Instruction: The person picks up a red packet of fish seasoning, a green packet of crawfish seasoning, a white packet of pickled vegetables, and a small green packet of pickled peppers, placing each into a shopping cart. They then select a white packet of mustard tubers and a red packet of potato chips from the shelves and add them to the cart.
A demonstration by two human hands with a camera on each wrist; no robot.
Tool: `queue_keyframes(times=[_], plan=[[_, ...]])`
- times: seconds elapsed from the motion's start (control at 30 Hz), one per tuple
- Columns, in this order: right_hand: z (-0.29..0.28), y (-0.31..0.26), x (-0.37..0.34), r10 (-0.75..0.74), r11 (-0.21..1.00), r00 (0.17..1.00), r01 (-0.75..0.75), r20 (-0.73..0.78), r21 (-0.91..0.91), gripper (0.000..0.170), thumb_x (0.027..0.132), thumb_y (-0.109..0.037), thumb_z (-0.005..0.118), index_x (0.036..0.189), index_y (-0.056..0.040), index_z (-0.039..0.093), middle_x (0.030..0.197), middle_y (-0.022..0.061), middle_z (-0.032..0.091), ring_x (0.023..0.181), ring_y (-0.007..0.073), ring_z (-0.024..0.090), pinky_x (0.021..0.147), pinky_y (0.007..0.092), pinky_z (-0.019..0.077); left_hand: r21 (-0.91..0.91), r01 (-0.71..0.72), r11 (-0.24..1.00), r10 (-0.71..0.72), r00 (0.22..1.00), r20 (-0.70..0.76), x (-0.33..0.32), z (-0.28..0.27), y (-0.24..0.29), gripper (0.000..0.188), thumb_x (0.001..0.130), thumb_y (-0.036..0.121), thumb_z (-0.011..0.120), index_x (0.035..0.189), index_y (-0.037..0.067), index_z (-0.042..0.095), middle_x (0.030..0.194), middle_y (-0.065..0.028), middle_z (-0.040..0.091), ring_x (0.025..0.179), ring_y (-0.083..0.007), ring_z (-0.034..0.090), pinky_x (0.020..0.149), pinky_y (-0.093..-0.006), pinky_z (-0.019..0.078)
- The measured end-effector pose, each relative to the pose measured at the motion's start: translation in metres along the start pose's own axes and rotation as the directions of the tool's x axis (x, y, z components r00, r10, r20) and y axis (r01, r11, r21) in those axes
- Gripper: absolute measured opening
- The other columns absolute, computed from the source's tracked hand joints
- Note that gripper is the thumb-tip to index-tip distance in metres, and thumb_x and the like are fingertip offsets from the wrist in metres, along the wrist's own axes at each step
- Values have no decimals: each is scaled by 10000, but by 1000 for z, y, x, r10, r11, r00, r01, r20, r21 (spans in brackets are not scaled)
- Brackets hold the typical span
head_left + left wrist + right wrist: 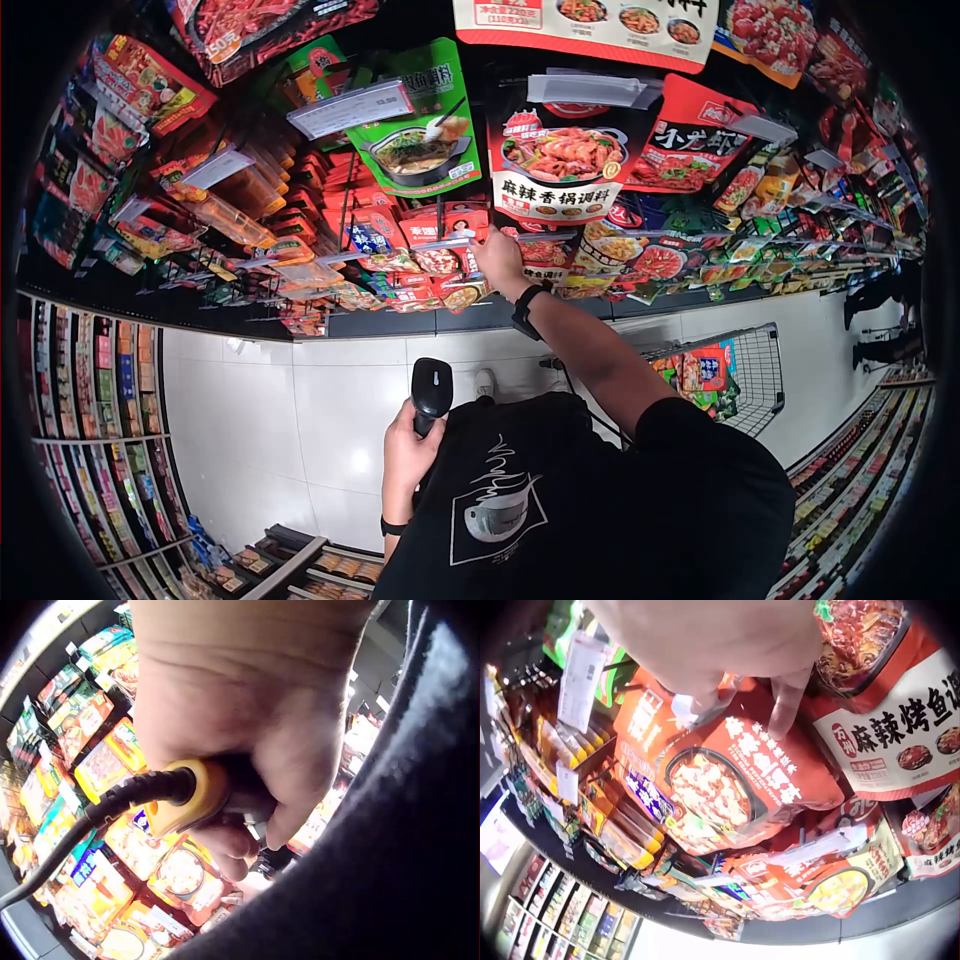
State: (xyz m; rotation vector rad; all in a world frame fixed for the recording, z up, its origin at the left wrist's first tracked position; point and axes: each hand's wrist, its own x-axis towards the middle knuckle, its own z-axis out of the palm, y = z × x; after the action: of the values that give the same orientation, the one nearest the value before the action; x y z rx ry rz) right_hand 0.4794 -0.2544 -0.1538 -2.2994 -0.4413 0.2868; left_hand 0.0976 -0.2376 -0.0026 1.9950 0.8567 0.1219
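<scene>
In the head view my left hand [408,455] grips the handle of a black barcode scanner [432,388], held low before the body. The left wrist view shows the scanner's yellow-rimmed end [213,796] and its black cable [112,801]; the curled fingers are partly hidden. My right hand [502,262] reaches forward to the lower rack of food packets. Its fingers [786,705] hold the top of a red seasoning packet [712,799] with a picture of a dish, which hangs tilted in the right wrist view. Some fingertips are hidden.
Larger packets hang above, among them a green one [420,125] and a black-and-red one [560,165]. Price tags [350,110] stick out from the hooks. A wire shopping cart [765,375] with packets stands at the right on the pale floor [300,400]. Shelves flank the aisle.
</scene>
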Motion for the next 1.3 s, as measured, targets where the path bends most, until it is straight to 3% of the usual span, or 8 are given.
queue_keyframes(times=[0.1,0.23,0.6,0.77,0.87,0.97,1.2,1.3], plan=[[0,-2,13,19,997,996,-13,-87,72,577,916,-576,818,1004,-6,801,949,308,770,963,487,761,869,562,603,-25,-4,1000,3,998,-68,-6,-3,-10,334,944,144,837,1222,23,696,899,-166,771,726,-247,739,700,-355,584],[7,-6,28,67,998,986,-67,-153,6,642,904,-615,814,1001,19,794,969,318,763,984,504,753,897,572,584,-1,45,999,-45,995,-86,-9,-8,-15,321,945,145,840,1206,22,698,859,-159,756,687,-238,711,688,-357,575],[29,-9,70,218,976,969,-218,-116,10,629,1003,-601,697,1194,-3,740,1115,326,757,1090,499,734,966,580,567,37,44,998,-40,995,-87,-8,-19,-19,316,950,174,835,1185,19,691,875,-188,765,720,-323,755,675,-404,586],[35,13,40,-18,996,985,32,-171,78,525,943,-498,806,1096,-3,719,979,278,771,974,468,760,874,543,578,56,21,998,-16,996,-86,-5,-22,-26,345,948,172,831,1225,20,695,881,-189,766,715,-328,750,674,-402,586],[77,68,40,-134,957,989,145,-62,251,479,937,-444,818,1070,8,727,960,277,767,948,473,758,861,530,582,55,10,998,-7,998,-62,0,-24,-23,369,945,172,828,1256,23,697,888,-185,768,715,-325,750,676,-399,585],[80,78,28,-100,963,993,81,63,258,439,940,-387,819,1105,11,739,961,285,765,969,473,755,855,518,582,41,-30,999,31,999,-37,7,-27,-21,381,942,176,829,1270,31,700,894,-184,769,718,-324,749,681,-397,584],[20,38,-32,-130,756,986,28,108,654,313,1106,-257,670,1263,12,706,1060,102,782,937,192,722,884,387,577,63,-34,997,28,995,96,31,-31,-17,355,943,207,820,1242,56,703,925,-203,768,757,-368,752,713,-427,589],[-9,21,-54,-181,687,969,4,166,727,290,1141,-197,624,1339,10,670,1181,54,740,965,118,683,881,327,573,57,-196,979,190,977,98,48,-27,-22,266,955,171,821,1153,32,711,879,-162,767,728,-279,728,699,-377,568]])
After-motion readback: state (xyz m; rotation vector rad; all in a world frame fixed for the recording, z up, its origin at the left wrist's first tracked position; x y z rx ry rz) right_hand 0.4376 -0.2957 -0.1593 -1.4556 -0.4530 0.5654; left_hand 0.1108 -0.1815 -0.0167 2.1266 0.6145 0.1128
